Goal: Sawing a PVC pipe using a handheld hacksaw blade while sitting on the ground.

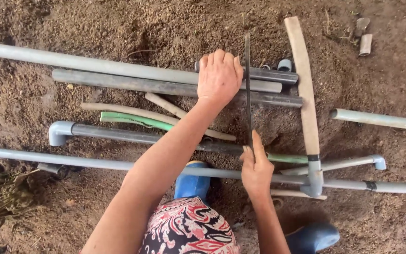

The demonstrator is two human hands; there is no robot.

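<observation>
Item: grey plastic pipe (pixel 165 87), lying left to right on loose brown soil (pixel 118 28) at the far middle of the scene, touching a lighter grey pipe (pixel 85 62) on its far side.

Left hand (pixel 219 75): palm down, fingers together, pressing on the two pipes just left of the blade.

Right hand (pixel 255 170): closed around the near end of a thin dark saw blade (pixel 248 89), which stands on edge across the pipes, running near to far.

Handling, as judged: the pipe looks light, stiff and hollow, smooth and dusty, so it is likely to roll or slide unless pinned close to the blade. The blade looks thin and flexible; hold it at the near end only.

Nearby: a green hose (pixel 137 120), an elbow-ended pipe (pixel 118 134), a long pipe (pixel 71 162) nearest, a pale wooden handle (pixel 304 84) at right, blue boots (pixel 191 181).
</observation>
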